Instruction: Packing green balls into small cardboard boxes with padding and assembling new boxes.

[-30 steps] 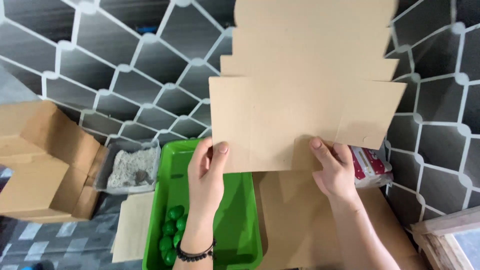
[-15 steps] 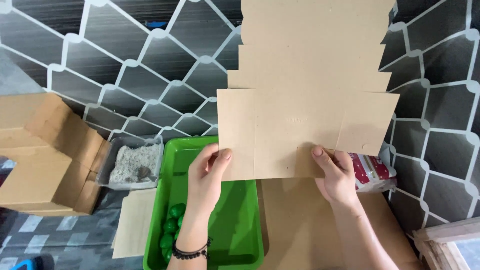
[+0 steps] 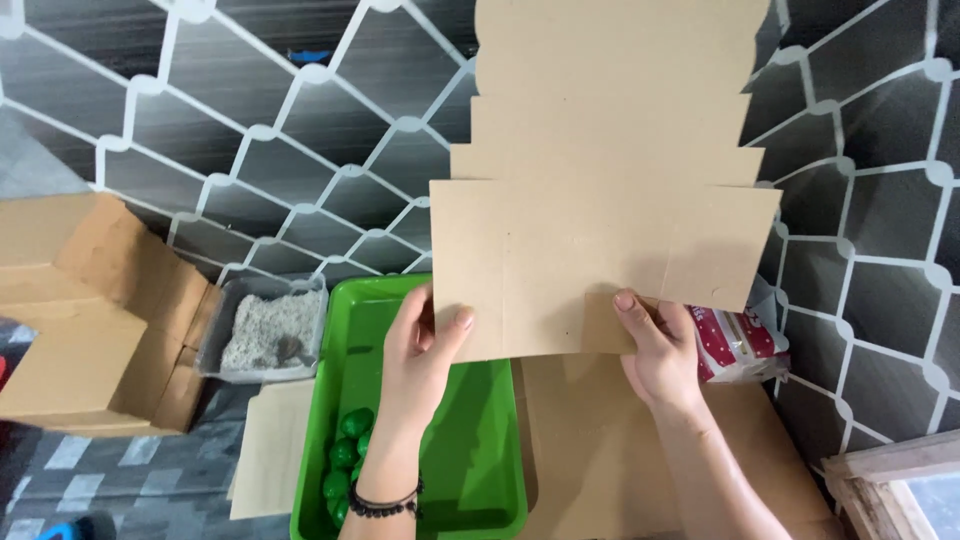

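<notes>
While both hands, left hand (image 3: pixel 425 345) and right hand (image 3: pixel 662 352), grip it, the flat cardboard blank (image 3: pixel 600 200) stands upright.

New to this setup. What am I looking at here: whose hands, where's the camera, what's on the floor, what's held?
There is no machine: a person works with bare hands, filmed by one camera worn on their head, looking down. The left hand and right hand each grip the lower edge of a flat, unfolded cardboard box blank, held up in front of a dark wall with a white net pattern. Below lie a green plastic tray holding small green pieces, a clear tub of grey granules, folded cardboard boxes, flat cardboard sheets and a red-and-white packet.
</notes>
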